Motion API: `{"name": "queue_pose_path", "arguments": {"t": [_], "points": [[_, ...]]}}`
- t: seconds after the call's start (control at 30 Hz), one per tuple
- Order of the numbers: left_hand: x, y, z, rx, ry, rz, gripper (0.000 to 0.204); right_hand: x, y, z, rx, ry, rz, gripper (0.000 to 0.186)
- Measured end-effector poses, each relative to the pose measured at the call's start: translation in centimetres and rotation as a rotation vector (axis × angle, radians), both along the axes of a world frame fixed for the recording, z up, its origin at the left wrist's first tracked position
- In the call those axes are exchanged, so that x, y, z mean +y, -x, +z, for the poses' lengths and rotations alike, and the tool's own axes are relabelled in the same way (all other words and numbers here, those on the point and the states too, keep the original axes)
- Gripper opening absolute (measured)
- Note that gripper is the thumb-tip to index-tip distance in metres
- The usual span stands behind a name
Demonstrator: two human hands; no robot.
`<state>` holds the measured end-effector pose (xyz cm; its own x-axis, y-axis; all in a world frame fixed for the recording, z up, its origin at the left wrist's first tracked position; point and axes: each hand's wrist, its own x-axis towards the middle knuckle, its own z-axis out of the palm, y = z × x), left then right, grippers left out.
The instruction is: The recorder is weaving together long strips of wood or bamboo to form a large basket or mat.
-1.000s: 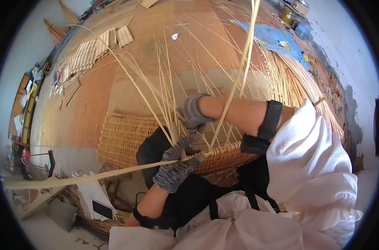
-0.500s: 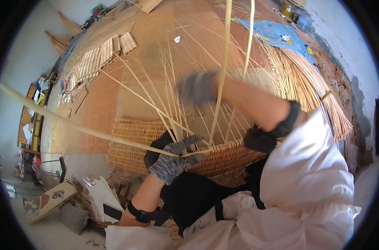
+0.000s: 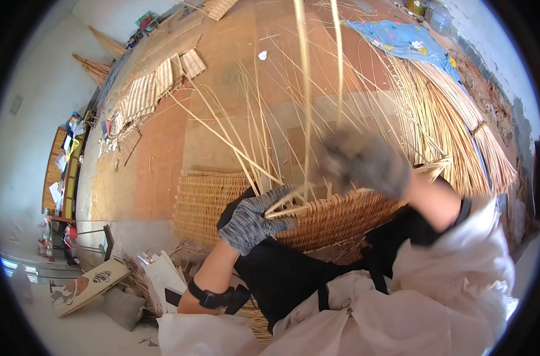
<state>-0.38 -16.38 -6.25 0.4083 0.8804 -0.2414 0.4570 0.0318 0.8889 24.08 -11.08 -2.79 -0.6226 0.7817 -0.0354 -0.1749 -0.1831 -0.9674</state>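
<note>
Across my lap lies a woven wicker basket [image 3: 341,222], tan, with loose rods rising from its upper edge. My left hand [image 3: 252,222], in a grey knitted glove, is closed on a pale wicker rod [image 3: 287,212] at that edge. Smeared by motion, my right hand [image 3: 365,163] is just above the edge, to the right of the left hand. Its fingers do not show clearly, nor whether they hold anything. Two long upright rods [image 3: 307,107] stand between the hands. Another woven section [image 3: 204,204] extends to the left, partly behind my left hand.
A big bundle of peeled rods [image 3: 459,130] lies at the right, near a blue patterned cloth [image 3: 400,44]. Woven panels [image 3: 154,86] lie on the floor at far left. Nearer left are a printed box [image 3: 92,288] and a white board [image 3: 163,276]. Thin rods fan across the floor ahead.
My right hand has moved right and down toward the basket's edge. The long rod that stretched left from my left hand no longer lies there. The left hand keeps its grip; the view has shifted.
</note>
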Motion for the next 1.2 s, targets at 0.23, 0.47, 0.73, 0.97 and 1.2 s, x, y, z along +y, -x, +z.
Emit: {"name": "queue_pose_path", "arguments": {"t": [0.23, 0.47, 0.73, 0.97, 1.2], "points": [[-1.0, -2.7, 2.6, 0.939, -0.412, -0.137, 0.06, -7.6, 1.4, -11.1, 0.331, 0.133, -0.509, 0.036], [4.4, -2.0, 0.6, 0.324, -0.169, -0.554, 0.035, -8.1, 0.8, -11.1, 0.277, 0.144, -0.376, 0.029], [1.9, -2.3, -2.6, 0.364, -0.409, -0.304, 0.025, -11.0, -3.0, -13.4, 0.435, 0.56, -0.586, 0.031], [1.4, -3.3, -3.8, 0.463, -0.469, -0.247, 0.029, -11.1, -2.5, -14.2, 0.356, 0.511, -0.671, 0.028], [1.0, -3.1, -4.0, 0.26, -0.16, -0.099, 0.044, -12.2, -2.8, -9.4, -0.49, -1.01, -0.324, 0.027]]}}
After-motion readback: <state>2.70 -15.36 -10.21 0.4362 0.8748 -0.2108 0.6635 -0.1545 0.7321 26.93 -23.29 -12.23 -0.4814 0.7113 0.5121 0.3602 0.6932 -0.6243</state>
